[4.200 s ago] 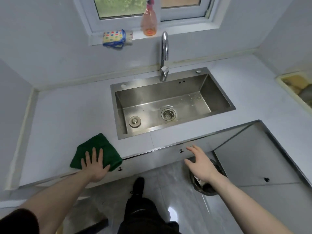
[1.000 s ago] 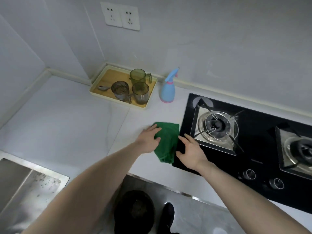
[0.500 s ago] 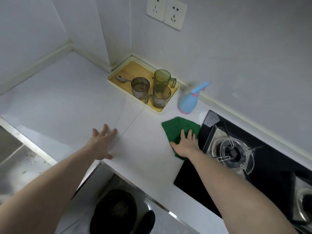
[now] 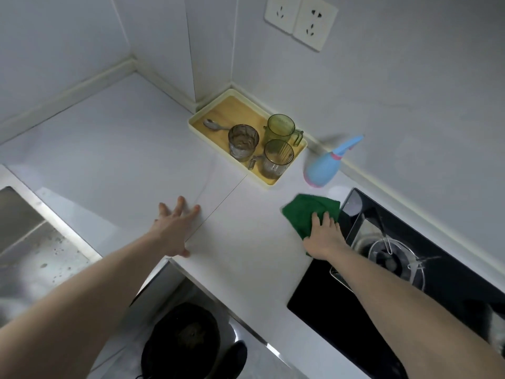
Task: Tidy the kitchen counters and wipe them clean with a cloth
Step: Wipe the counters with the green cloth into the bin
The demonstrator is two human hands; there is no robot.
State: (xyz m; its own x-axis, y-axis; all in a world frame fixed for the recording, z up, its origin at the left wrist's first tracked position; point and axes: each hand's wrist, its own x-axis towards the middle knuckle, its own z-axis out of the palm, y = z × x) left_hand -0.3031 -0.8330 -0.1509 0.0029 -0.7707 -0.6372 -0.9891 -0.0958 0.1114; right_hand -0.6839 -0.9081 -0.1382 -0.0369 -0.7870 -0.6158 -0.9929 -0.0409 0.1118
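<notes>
White counter bears the left hand flat, fingers spread; right hand presses green cloth.

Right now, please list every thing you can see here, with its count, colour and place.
cloth: one, green, on the counter beside the stove
counter: one, white, L-shaped
tray: one, cream rim with wooden base, in the corner
cups: three, clear, greenish or brownish, on the tray
spoon: one, metal, on the tray
spray bottle: one, blue, right of the tray
stove: one, black, right
sink: one, steel, left
sockets: two, white, on the wall
left hand: flat on the counter
right hand: pressing the cloth
</notes>
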